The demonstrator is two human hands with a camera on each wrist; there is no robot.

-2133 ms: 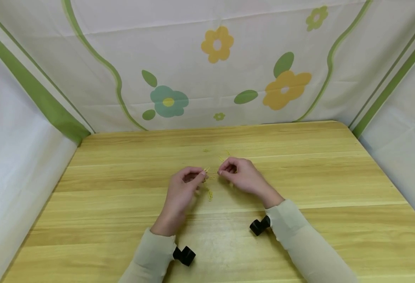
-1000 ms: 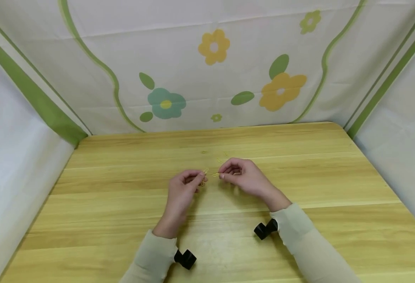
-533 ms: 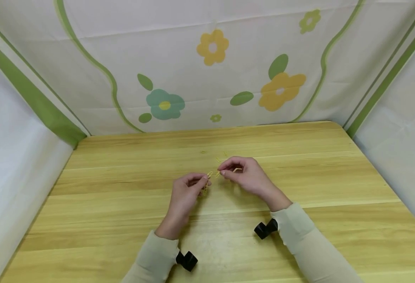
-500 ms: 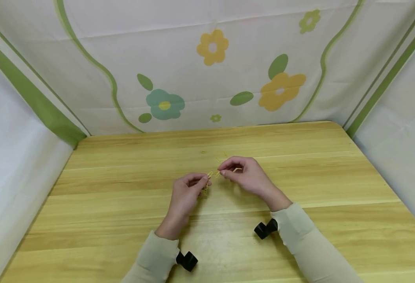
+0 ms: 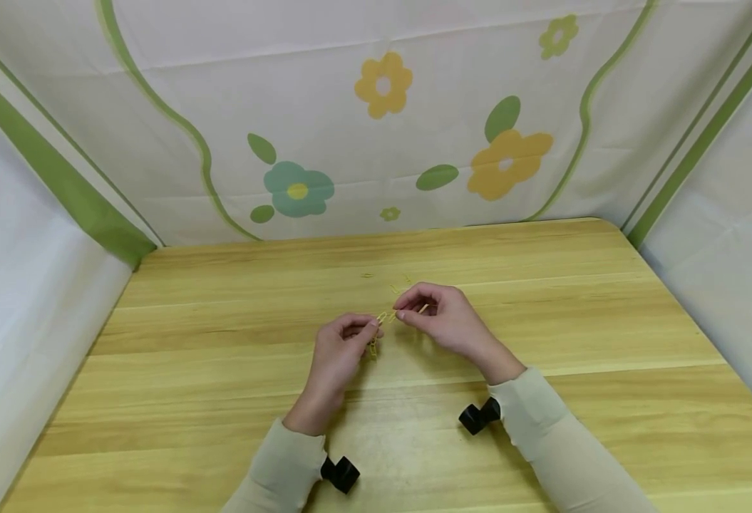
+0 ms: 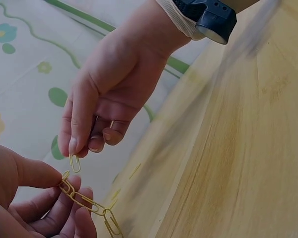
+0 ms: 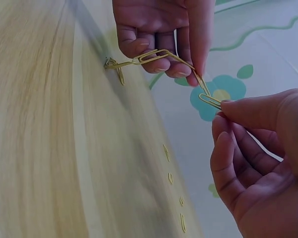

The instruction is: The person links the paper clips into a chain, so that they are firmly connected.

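My left hand (image 5: 340,356) pinches one end of a chain of linked yellow paper clips (image 6: 89,203) between thumb and index finger. The rest of the chain hangs down past the fingers, seen also from the other side in the right wrist view. Facing it, my right hand (image 5: 446,320) pinches a single yellow paper clip (image 6: 75,162) by one end. That clip's free end points at the chain's top link, very near it; whether they touch I cannot tell. Both hands are held above the wooden table (image 5: 222,399).
Several loose yellow paper clips (image 7: 170,178) lie on the table beyond the hands, one of them (image 5: 367,275) farther back. A white curtain (image 5: 209,85) with printed flowers hangs behind the table's far edge. Each wrist carries a small black camera (image 5: 340,474).
The left hand has lifted the chain, part of which looked to be near the tabletop. The right hand now holds a paper clip, turned from level to slanting, and the hands are closer together.
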